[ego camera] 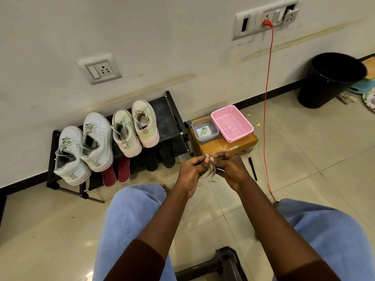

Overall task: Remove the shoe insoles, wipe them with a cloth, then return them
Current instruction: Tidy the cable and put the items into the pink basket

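My left hand [191, 172] and my right hand [230, 169] meet above the floor and both pinch a grey shoelace [211, 172] that dangles between them. On the top shelf of a low black rack [172, 120] stand two white sneakers [85, 147] and two beige sneakers with pink soles [135, 127]. Two maroon insoles [116, 171] and two black insoles [158, 159] stick out from under the shelf. A clear box [205, 129] holds a folded cloth.
A pink mesh basket [232, 123] and the clear box sit on a brown carton [223, 146] right of the rack. An orange cable [265, 118] runs from a wall socket to the floor. A black bin [330, 80] stands at the right. A black pen [253, 168] lies on the tiles.
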